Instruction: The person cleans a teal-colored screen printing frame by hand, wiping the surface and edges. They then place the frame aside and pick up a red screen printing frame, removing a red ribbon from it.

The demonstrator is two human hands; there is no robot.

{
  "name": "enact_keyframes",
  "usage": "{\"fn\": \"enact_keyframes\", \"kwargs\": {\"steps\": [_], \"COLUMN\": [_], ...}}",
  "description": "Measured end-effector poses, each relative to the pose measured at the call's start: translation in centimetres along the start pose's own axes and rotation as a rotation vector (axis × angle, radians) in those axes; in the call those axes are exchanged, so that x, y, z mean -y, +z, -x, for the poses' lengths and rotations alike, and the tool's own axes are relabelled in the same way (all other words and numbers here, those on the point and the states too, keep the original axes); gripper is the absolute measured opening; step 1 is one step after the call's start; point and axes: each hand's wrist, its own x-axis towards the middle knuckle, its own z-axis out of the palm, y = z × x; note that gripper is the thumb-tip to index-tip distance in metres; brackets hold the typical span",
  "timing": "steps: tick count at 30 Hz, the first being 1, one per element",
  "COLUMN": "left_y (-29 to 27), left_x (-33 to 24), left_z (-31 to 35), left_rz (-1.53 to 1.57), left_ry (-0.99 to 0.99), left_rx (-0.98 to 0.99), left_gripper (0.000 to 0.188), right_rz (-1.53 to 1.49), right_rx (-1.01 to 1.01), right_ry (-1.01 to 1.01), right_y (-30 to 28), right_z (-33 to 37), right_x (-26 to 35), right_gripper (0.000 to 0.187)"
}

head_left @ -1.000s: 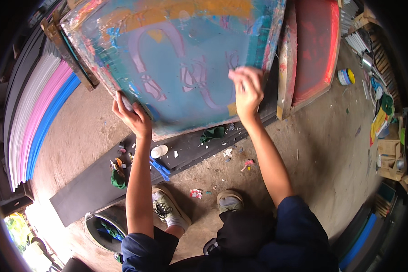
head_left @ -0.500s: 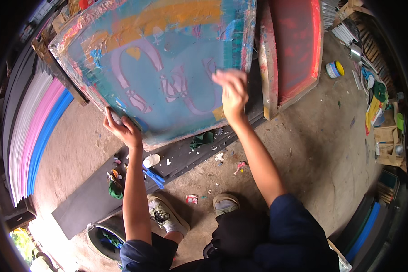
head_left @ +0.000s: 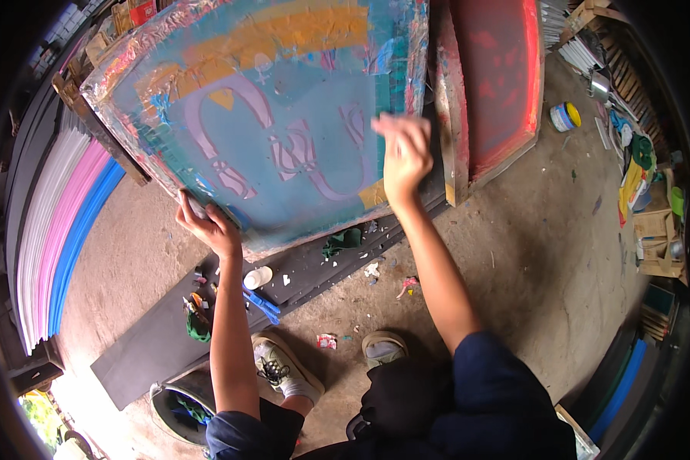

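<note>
A large screen-printing frame (head_left: 241, 130) stands tilted before me, its blue-green mesh marked with pale purple curved shapes and an orange band across the top. My left hand (head_left: 211, 224) grips its lower left edge, thumb on the front side. My right hand (head_left: 406, 157) is over the right part of the mesh, fingers curled in with their tips pressed together. Motion blurs those fingertips, so what they hold, if anything, does not show. Whether they touch the mesh I cannot tell.
A red-meshed frame (head_left: 498, 92) leans at the right. Beneath lies a dark sheet (head_left: 149, 345) with a white bottle (head_left: 258, 277), blue scissors-like tool (head_left: 262, 303) and green cloth (head_left: 342, 242). Coloured foam sheets (head_left: 65, 230) stack left; a bucket (head_left: 161, 410) stands near; a paint tin (head_left: 566, 116) far right.
My right hand has shifted slightly right across the mesh, its fingers still curled. My left hand keeps its grip on the frame edge. The whole view has shifted slightly.
</note>
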Motion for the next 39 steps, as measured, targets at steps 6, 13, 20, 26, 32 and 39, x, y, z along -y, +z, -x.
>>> {"fn": "enact_keyframes", "kwargs": {"steps": [6, 13, 20, 26, 32, 39], "left_y": [0.2, -0.2, -0.1, -0.7, -0.2, -0.6], "left_x": [-0.2, 0.5, 0.5, 0.8, -0.1, 0.4], "left_z": [0.2, 0.2, 0.3, 0.1, 0.3, 0.4], "left_rz": [0.036, 0.065, 0.096, 0.122, 0.164, 0.098], "left_ry": [-0.027, -0.076, -0.077, -0.076, -0.103, -0.098], "left_rx": [-0.028, 0.004, 0.043, 0.045, 0.041, 0.041], "left_gripper": [0.048, 0.049, 0.052, 0.053, 0.054, 0.054], "right_rz": [0.012, 0.026, -0.117, -0.027, -0.819, -0.222], "right_rx": [0.169, -0.097, 0.793, 0.3, 0.24, 0.939], "right_ry": [0.077, -0.11, -0.438, -0.451, 0.37, -0.941], "right_y": [-2.8, 1.7, -4.7, -0.1, 0.4, -0.5], "right_z": [5.4, -7.0, 5.5, -8.3, 2.7, -1.7], "right_x": [-1.4, 1.2, -3.6, -0.3, -0.2, -2.1], "right_gripper": [0.026, 0.021, 0.016, 0.02, 0.018, 0.022]}}
